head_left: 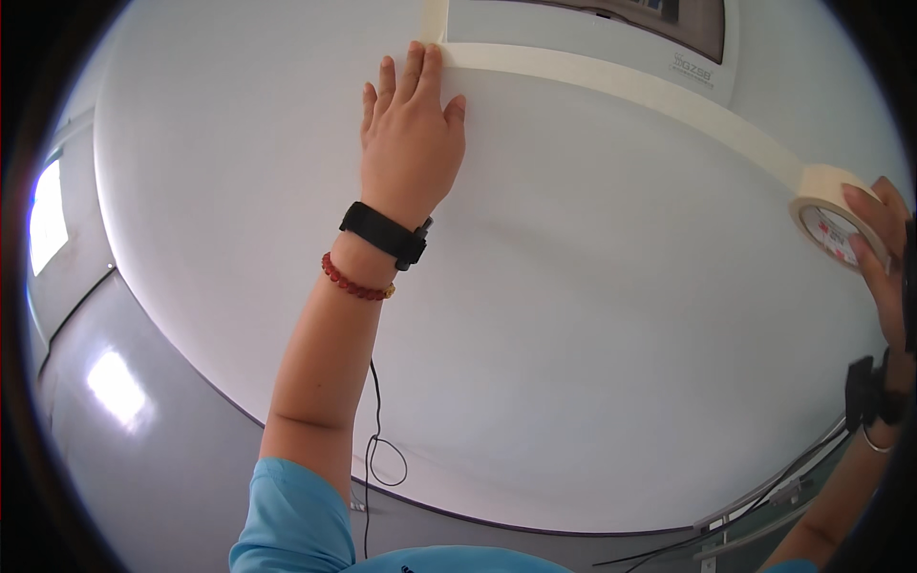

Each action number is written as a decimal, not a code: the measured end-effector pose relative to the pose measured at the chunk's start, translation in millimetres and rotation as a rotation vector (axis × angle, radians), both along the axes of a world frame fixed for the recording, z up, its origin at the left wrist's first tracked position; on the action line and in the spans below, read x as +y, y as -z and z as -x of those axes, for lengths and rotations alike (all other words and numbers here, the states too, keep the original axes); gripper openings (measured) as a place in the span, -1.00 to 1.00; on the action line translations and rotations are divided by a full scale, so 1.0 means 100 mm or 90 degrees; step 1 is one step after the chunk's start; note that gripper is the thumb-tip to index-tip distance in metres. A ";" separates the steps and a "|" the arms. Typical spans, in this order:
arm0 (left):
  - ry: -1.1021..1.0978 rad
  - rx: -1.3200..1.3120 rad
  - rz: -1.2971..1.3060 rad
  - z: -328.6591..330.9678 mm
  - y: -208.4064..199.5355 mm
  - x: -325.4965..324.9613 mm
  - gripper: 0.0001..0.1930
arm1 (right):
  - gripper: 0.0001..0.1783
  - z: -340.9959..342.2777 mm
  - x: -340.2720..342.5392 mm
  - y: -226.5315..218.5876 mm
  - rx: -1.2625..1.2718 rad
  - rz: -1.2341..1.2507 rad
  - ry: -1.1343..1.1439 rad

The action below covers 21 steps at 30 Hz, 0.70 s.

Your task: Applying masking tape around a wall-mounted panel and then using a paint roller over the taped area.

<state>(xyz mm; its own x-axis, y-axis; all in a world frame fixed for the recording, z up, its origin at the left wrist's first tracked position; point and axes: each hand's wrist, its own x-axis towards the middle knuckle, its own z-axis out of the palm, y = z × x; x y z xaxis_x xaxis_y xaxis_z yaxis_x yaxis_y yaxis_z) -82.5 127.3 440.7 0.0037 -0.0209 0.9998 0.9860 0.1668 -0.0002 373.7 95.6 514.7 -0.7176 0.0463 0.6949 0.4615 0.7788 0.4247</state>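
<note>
Fingers stretched out and palm down, my left hand (411,138) lies against the white wall. Two of its fingertips touch the end of a cream strip of masking tape (592,78), near the lower left corner of a white wall-mounted box. The strip runs rightward beneath the box to the roll of masking tape (823,186) at the far right. My right hand (884,244) grips that roll, with thumb and fingers on its rim; part of this hand is cut off by the picture's dark edge. Another tape strip (434,19) goes up the box's left side.
The white box (630,43) has a dark glossy window at its top. Below the white wall comes a grey band (124,401). A black cable (377,401) hangs looped beside my left forearm. At lower right are a metal rail (764,506) and dark cables.
</note>
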 end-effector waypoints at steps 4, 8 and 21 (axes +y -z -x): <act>-0.036 -0.025 0.016 -0.05 -0.08 0.01 -0.45 | -0.44 0.19 0.33 -0.09 0.001 -0.121 0.110; -0.058 -0.033 0.033 0.15 -0.16 -0.02 -0.41 | -0.45 0.58 0.44 -0.27 -0.028 -0.192 0.190; -0.012 0.022 0.044 0.39 0.33 0.12 -0.26 | -0.58 1.15 0.75 0.10 -0.037 -0.339 0.254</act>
